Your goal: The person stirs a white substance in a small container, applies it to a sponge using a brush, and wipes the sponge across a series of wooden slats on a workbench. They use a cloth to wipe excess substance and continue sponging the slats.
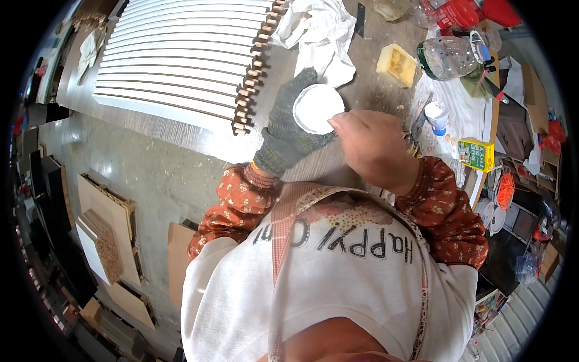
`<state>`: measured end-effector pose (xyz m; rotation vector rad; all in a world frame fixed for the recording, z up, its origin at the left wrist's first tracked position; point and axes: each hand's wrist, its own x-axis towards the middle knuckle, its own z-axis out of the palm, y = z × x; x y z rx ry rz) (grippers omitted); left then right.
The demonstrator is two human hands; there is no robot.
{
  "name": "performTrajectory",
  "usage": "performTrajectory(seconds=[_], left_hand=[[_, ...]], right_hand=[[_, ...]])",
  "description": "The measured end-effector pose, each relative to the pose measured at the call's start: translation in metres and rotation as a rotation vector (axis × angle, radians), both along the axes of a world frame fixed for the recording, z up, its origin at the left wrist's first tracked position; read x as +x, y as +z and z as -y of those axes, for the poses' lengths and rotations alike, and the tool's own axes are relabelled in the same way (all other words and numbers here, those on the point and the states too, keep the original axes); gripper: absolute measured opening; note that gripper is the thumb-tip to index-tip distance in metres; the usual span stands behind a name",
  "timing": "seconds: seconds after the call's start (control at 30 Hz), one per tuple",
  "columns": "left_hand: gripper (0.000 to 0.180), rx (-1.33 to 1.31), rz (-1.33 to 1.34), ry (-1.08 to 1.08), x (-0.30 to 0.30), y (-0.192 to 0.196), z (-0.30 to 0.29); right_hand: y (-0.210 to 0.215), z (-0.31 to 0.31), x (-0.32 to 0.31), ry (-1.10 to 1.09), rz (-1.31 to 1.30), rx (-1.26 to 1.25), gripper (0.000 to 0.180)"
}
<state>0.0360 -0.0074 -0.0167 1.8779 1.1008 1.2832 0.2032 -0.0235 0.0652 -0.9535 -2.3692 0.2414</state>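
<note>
My left hand (282,130), in a dark knitted glove, is wrapped round a small white cup (318,107) and holds it in front of my chest. The cup's round mouth faces up and shows a smooth white inside. My bare right hand (375,142) is closed in a pinch at the right side of the cup's rim. Whatever those fingers grip, if anything, is hidden. Just beyond the cup a crumpled white cloth (329,45) lies on the workbench (193,139).
White slats (181,60) with brown ends lie in a row at far left. At right are a yellow sponge (397,65), a plastic bottle (449,57), a white-and-blue tube (436,117) and a yellow-green box (476,154). Stacked boards (99,247) stand on the floor.
</note>
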Motion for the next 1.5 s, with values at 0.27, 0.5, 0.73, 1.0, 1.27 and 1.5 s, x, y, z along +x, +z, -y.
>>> performTrajectory(seconds=[0.27,0.5,0.73,1.0,1.27,1.5], left_hand=[[0.080,-0.027,0.080,0.010,0.001,0.002,0.003],[0.079,-0.075,0.101,0.036,0.007,0.006,0.007],[0.078,-0.250,0.205,-0.185,-0.004,0.008,0.013],[0.075,-0.082,0.080,-0.062,-0.001,0.011,0.010],[0.074,0.019,0.055,0.031,0.000,0.006,0.008],[0.074,0.070,0.037,0.067,0.003,0.009,0.005]], right_hand=[[0.004,-0.002,0.003,0.034,0.052,0.006,0.018],[0.002,-0.006,-0.001,-0.025,0.043,0.063,0.016],[0.002,-0.007,0.003,0.096,-0.026,-0.044,0.009],[0.012,-0.001,0.003,0.020,0.060,0.101,0.010],[0.014,0.004,0.002,0.008,0.014,0.121,0.013],[0.015,0.006,-0.003,0.024,-0.029,0.008,0.008]])
